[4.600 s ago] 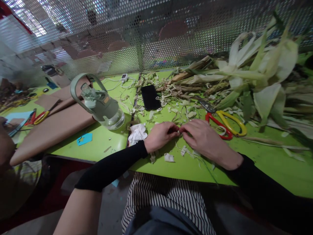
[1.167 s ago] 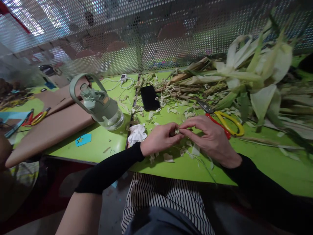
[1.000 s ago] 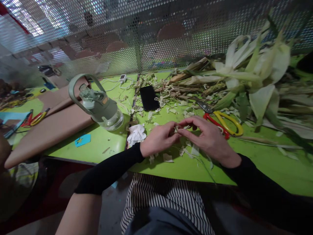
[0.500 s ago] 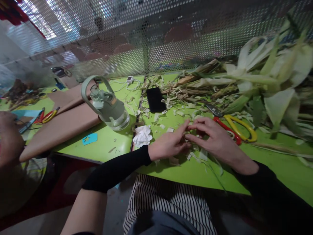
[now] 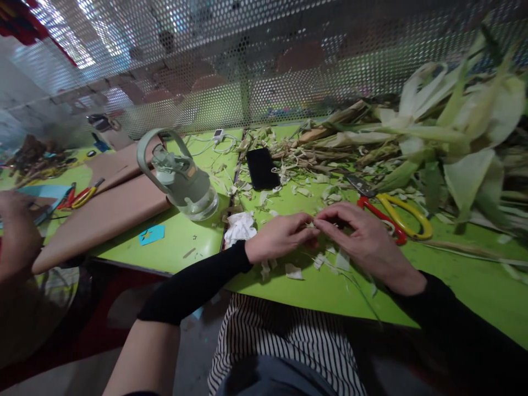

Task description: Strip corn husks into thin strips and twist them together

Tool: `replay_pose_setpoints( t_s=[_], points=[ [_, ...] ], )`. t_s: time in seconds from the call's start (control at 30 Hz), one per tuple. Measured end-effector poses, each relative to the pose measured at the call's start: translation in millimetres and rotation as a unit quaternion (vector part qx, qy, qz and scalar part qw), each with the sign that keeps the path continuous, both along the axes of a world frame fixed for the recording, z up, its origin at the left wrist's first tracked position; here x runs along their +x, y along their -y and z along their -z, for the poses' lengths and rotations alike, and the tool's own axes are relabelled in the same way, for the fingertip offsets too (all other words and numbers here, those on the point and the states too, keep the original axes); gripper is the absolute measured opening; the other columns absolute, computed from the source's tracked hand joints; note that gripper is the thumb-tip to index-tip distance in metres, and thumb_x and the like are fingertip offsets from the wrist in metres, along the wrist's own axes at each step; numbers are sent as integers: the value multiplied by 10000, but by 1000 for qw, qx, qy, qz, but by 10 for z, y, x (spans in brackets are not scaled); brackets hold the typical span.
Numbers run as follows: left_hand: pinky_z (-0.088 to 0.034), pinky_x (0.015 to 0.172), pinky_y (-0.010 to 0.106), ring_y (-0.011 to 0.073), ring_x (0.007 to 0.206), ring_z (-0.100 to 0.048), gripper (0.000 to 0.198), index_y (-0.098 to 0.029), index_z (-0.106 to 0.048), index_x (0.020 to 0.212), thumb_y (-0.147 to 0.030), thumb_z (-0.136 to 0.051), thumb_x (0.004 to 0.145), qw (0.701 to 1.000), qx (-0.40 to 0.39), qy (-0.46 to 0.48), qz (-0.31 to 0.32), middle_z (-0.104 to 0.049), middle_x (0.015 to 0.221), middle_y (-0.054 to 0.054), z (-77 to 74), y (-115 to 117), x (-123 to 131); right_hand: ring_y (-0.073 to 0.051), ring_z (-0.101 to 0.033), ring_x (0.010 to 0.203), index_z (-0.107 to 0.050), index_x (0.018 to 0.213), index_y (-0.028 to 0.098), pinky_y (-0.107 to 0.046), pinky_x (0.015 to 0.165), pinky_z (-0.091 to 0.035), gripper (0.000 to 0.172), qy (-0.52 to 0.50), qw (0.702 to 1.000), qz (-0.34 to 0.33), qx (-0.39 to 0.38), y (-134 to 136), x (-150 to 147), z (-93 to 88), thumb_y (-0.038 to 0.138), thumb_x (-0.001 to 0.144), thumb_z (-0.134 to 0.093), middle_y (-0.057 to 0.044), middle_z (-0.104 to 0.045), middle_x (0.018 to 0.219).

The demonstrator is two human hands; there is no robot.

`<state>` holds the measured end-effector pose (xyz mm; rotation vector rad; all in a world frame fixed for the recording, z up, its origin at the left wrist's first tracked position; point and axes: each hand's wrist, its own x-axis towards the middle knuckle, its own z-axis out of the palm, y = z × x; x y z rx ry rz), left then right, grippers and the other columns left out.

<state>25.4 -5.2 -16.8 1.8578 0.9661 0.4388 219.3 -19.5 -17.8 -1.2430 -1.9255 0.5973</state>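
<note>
My left hand (image 5: 284, 236) is closed in a pinch, with a small pale piece of corn husk (image 5: 311, 224) at its fingertips. My right hand (image 5: 358, 237) meets it from the other side, thumb and forefinger pinched at the same piece. Fingers hide most of that piece. Torn husk scraps (image 5: 294, 271) lie on the green table (image 5: 272, 294) below the hands. Just beyond my right hand rest scissors (image 5: 406, 217) with one red and one yellow handle.
A leafy heap of corn husks (image 5: 466, 132) fills the right back. A black phone (image 5: 263, 169), a crumpled white tissue (image 5: 240, 228) and a pale green water bottle (image 5: 185, 184) stand or lie leftward. Brown paper (image 5: 111, 212) and another person's arm (image 5: 18, 236) are further left.
My hands have come together into tighter pinches at the fingertips, the left slightly leftward and its fingers folded in. The bottle, phone and scissors stay put.
</note>
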Motion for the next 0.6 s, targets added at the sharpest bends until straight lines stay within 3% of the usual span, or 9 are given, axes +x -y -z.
replay_pose_setpoints(
  t_s=[0.3, 0.43, 0.6],
  points=[
    [-500, 813, 267, 160, 881, -724, 271, -186, -660, 1180, -370, -511, 1048, 997, 60, -44, 36, -803, 988, 38, -18, -5, 1, -216, -602, 726, -625, 851, 258, -345, 594, -485, 261, -22, 999, 25, -4, 30, -18, 27, 494, 962, -611, -51, -652, 828],
    [-481, 757, 264, 158, 820, -694, 282, -170, -682, 1119, -395, -533, 1035, 995, 81, -57, 15, -790, 967, 47, -5, 9, 27, -211, -596, 726, -626, 867, 255, -340, 602, -477, 256, -23, 999, 32, -4, 0, 0, 82, 491, 963, -607, -49, -651, 840],
    [-513, 775, 253, 143, 807, -696, 347, -150, -661, 1141, -442, -508, 1035, 998, -23, 51, -31, -772, 890, 48, 29, 13, 36, -213, -608, 728, -658, 913, 256, -348, 629, -487, 359, -33, 999, 16, -23, -23, 18, 106, 609, 946, -600, -45, -665, 837]
  ],
)
